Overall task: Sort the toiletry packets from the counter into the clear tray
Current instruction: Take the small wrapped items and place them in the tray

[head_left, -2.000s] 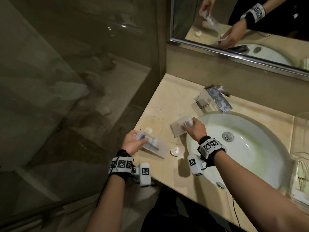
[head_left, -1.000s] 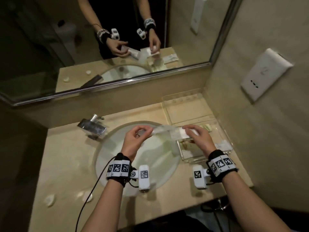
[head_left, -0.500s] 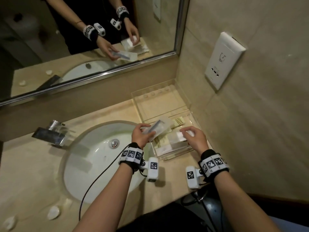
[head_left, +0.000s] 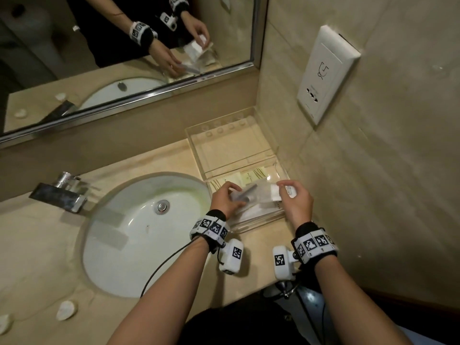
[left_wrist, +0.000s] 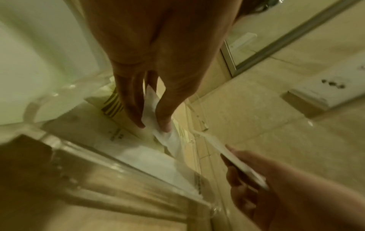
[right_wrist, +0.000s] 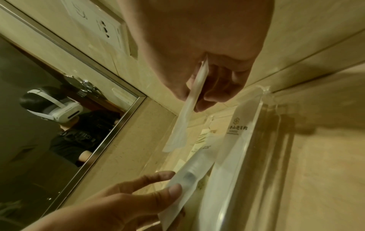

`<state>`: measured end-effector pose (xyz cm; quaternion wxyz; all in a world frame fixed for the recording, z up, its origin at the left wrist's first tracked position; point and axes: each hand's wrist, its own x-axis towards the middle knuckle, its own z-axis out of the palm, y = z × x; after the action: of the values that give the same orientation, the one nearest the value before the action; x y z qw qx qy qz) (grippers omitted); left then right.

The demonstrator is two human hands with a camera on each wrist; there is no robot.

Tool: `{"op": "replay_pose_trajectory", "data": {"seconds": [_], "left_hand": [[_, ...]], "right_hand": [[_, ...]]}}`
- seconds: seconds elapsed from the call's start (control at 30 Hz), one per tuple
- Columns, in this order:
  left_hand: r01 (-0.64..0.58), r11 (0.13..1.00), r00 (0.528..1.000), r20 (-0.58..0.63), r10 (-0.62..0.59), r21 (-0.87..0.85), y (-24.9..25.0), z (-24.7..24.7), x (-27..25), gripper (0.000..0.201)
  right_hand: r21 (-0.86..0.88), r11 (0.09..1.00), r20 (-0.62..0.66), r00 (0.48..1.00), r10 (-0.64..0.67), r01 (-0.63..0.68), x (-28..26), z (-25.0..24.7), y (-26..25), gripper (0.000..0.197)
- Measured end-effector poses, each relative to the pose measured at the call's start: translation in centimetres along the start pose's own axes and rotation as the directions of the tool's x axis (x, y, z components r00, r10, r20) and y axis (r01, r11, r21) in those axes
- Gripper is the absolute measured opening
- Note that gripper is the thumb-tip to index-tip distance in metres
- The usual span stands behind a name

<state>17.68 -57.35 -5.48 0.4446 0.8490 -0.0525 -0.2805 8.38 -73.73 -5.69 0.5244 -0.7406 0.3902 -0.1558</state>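
While both hands hover over the clear tray (head_left: 280,155), you're mid-drop.
Your left hand (head_left: 225,199) pinches the toothbrush packet (head_left: 249,194), your right hand (head_left: 297,202) the white packet (head_left: 276,192); next, lower both into the near compartment and release.

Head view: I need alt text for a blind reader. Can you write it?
Both hands hold packets over a clear tray beside a sink: the left hand a frosted packet, the right hand a white one. Other packets lie in the tray.

Bare forearms. Black wristbands (head_left: 314,241) with white marker tiles, each carrying a white camera (head_left: 232,255). Thin black cable (head_left: 164,263) on left; top probably black.
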Motion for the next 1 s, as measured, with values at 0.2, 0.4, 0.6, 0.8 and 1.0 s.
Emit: {"op": "replay_pose_trajectory", "data": {"seconds": [0.2,0.4,0.6,0.8,1.0], "left_hand": [[0.064,0.998,0.990,-0.124,-0.065,-0.017,-0.6,0.7,0.2,0.049],[0.057,0.991,0.987,-0.145,-0.075,-0.118,-1.2,0.7,0.8,0.026],[0.066,0.984,0.981,-0.169,-0.095,-0.166,0.0,1.8,1.8,0.032],[0.110,0.977,0.956,-0.247,-0.155,-0.185,0.9,3.3,2.0,0.039],[0.084,0.991,0.968,-0.229,-0.107,-0.109,1.1,3.9,2.2,0.016]], "right_hand": [[-0.002,1.000,0.048,0.999,-0.010,0.010,0.1,0.0,0.4,0.016],[0.006,1.000,0.015,1.000,-0.019,0.019,0.1,-0.2,0.4,0.016],[0.000,0.999,-0.007,0.999,-0.032,0.032,0.5,-0.6,0.6,0.017],[-0.025,1.000,-0.007,1.000,-0.006,0.006,0.8,-1.1,0.7,0.015],[-0.060,0.998,0.056,0.998,0.006,-0.003,1.3,-0.9,1.3,0.022]]}}
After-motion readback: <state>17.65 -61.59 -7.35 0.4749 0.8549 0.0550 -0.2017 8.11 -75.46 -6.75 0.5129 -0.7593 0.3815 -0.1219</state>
